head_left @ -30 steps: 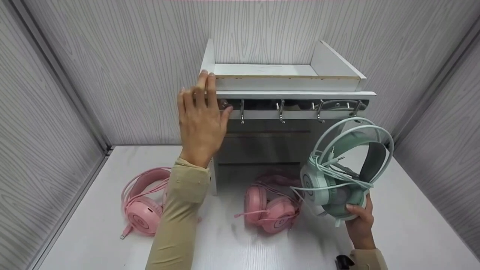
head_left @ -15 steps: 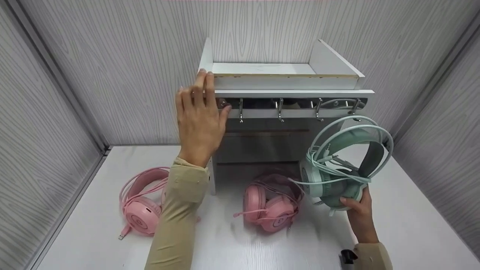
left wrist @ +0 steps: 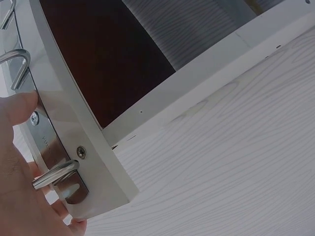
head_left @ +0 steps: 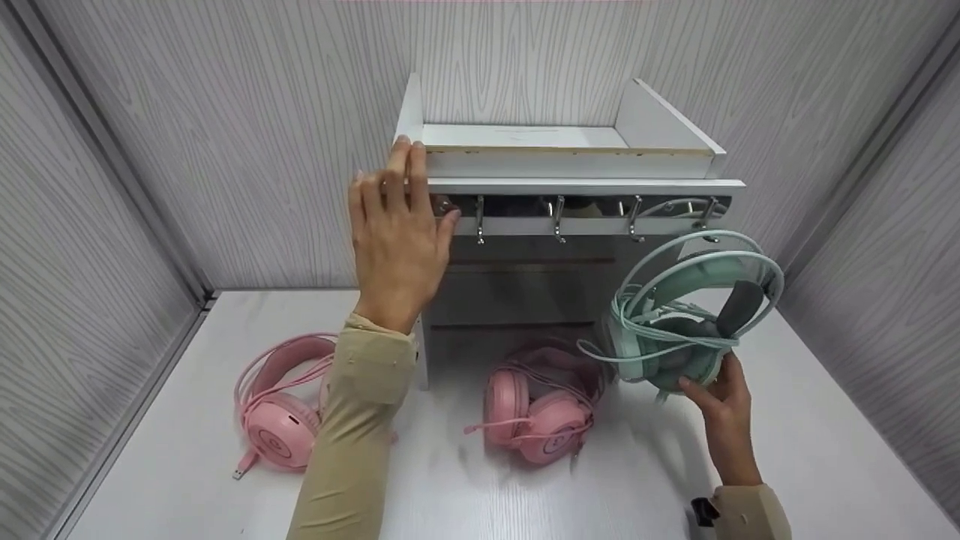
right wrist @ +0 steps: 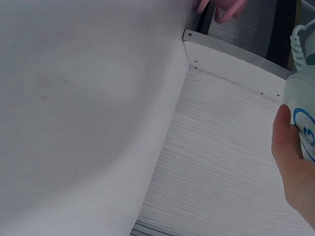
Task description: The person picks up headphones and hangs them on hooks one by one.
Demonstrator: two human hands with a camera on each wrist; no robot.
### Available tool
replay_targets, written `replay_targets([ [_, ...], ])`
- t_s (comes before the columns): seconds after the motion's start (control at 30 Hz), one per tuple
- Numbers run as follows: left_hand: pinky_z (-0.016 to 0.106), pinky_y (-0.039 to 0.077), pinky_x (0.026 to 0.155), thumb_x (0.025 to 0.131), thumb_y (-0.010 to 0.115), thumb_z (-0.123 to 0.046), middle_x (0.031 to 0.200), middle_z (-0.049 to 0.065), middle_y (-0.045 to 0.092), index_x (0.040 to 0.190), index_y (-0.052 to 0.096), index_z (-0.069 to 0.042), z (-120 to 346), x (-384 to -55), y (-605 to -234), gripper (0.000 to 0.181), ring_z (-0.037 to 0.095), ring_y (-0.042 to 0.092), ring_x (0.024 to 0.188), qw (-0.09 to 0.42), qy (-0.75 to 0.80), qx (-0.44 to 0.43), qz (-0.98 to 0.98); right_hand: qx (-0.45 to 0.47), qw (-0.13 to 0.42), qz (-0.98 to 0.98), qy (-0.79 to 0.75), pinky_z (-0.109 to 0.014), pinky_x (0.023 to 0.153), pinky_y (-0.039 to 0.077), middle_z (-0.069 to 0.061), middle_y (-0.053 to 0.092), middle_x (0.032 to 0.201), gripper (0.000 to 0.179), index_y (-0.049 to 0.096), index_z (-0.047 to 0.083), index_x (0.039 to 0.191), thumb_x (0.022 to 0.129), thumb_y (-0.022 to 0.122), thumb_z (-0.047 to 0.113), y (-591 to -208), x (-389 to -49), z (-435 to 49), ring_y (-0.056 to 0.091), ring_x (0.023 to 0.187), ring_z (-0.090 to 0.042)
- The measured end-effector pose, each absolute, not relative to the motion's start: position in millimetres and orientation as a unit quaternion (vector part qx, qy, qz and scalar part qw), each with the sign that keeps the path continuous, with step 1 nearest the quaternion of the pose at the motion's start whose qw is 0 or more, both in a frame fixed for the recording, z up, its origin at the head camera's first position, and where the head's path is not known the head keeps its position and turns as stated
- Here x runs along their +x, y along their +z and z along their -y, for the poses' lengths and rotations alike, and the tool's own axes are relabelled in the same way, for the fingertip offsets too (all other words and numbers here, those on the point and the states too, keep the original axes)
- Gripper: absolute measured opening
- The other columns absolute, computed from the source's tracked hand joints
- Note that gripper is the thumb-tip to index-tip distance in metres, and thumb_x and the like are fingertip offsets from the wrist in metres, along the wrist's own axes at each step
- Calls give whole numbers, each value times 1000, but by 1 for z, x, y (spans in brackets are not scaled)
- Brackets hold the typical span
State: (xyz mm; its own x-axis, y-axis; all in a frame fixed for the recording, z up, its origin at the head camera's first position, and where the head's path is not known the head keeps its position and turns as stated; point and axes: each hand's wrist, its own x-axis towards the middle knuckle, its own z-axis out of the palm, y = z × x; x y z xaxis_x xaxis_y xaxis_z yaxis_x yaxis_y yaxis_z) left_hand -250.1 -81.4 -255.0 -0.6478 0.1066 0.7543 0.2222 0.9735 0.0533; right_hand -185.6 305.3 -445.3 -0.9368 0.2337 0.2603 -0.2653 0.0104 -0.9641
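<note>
My left hand (head_left: 397, 247) lies on the left end of a white shelf unit (head_left: 570, 166), its fairly straight fingers over the top edge. The left wrist view shows its thumb on the shiny hook rail (left wrist: 47, 137), beside a metal hook (left wrist: 56, 173). My right hand (head_left: 724, 412) grips a mint-green headset (head_left: 634, 352) by its lower earcup, with the thumb on the near side. The headset is upright, headband on top, cable bundled around it. Its band overlaps the rightmost hook (head_left: 709, 214) in the head view; whether they touch, I cannot tell.
One pink headset (head_left: 544, 420) lies on the white table (head_left: 480, 502) beneath the rail. Another pink headset (head_left: 279, 431) lies to the left, partly hidden by my left sleeve. Several hooks line the rail. Wood-grain panels (head_left: 225, 135) enclose the back and sides.
My right hand has raised the mint-green headset slightly and moved it away from me, toward the rail, turning it a little. My left hand has stayed on the shelf unit's end.
</note>
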Motion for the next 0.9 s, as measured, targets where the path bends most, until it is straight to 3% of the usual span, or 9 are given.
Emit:
replay_targets([
  [0.23, 51, 20, 119, 102, 57, -42, 158, 18, 28, 155, 27, 0, 81, -249, -257, 74, 40, 38, 126, 410, -69, -90, 905, -17, 200, 676, 709, -20, 89, 52, -10, 35, 153, 76, 14, 9, 163, 100, 55, -2, -447, -182, -302, 46, 132, -16],
  [0.43, 50, 20, 119, 104, 54, -43, 158, 18, 27, 156, 26, 0, 81, -250, -256, 73, 39, 38, 126, 409, -62, -89, 906, -4, 198, 678, 708, -23, 88, 54, -5, 39, 145, 73, 14, 5, 162, 101, 53, -2, -443, -176, -300, 53, 124, -9],
  [0.6, 51, 20, 119, 104, 53, -43, 158, 18, 27, 156, 26, 0, 81, -249, -255, 73, 39, 37, 128, 406, -66, -91, 907, -11, 199, 684, 702, -24, 88, 55, -9, 37, 146, 71, 14, 3, 161, 102, 53, -1, -439, -171, -296, 56, 118, -5],
  [0.73, 50, 20, 119, 104, 55, -42, 158, 19, 28, 156, 26, 0, 82, -249, -256, 73, 39, 37, 128, 408, -72, -93, 905, -17, 195, 681, 706, -25, 88, 55, -14, 36, 146, 70, 15, 2, 161, 102, 51, -1, -439, -169, -291, 56, 117, -6],
  [0.9, 50, 19, 119, 104, 55, -41, 158, 18, 27, 156, 25, 0, 83, -249, -256, 73, 39, 37, 128, 405, -73, -91, 907, -23, 191, 681, 707, -25, 88, 55, -7, 39, 142, 67, 18, 3, 161, 103, 51, 0, -437, -168, -290, 54, 119, -9],
])
